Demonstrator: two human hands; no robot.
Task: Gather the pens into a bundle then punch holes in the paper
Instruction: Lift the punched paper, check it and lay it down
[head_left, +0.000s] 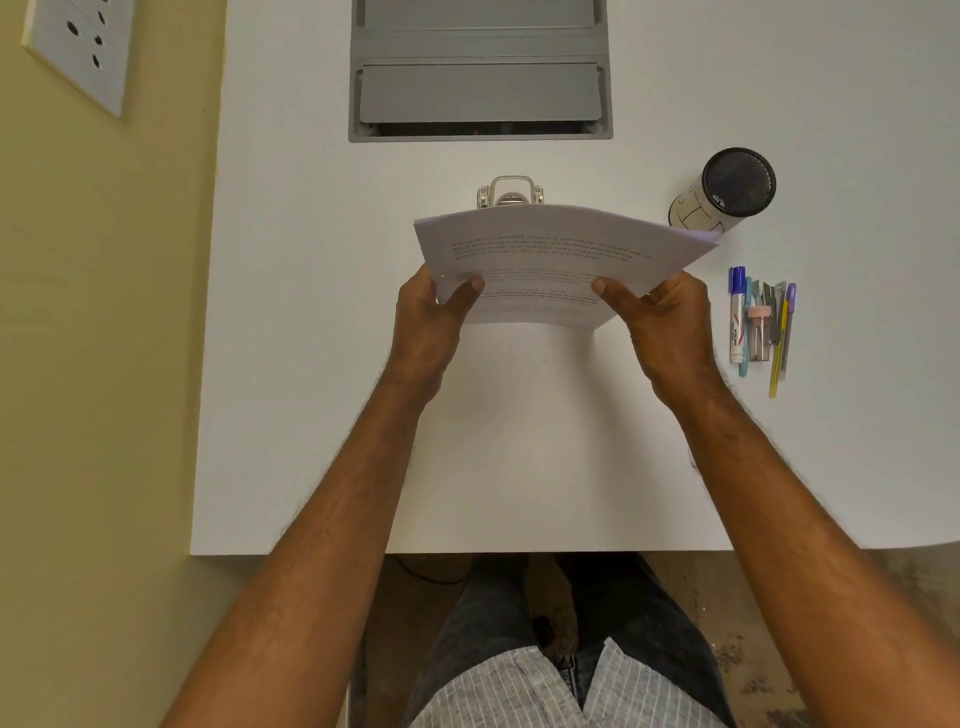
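Note:
A thin stack of printed white paper (550, 254) is held above the white table (311, 364), bowed upward in the middle. My left hand (428, 322) grips its near left corner and my right hand (670, 327) grips its near right corner. Just beyond the far edge of the paper stands a metal hole punch (511, 191), partly hidden by the sheets. At the right, several pens and markers (761, 325) lie side by side in a bundle on the table.
A black-rimmed pen holder (727, 193) stands at the right, behind the pens. A grey cable hatch (480, 78) is set into the table at the back. A wall with a socket plate (78, 47) runs along the left. The table's near edge (467, 552) is above my lap.

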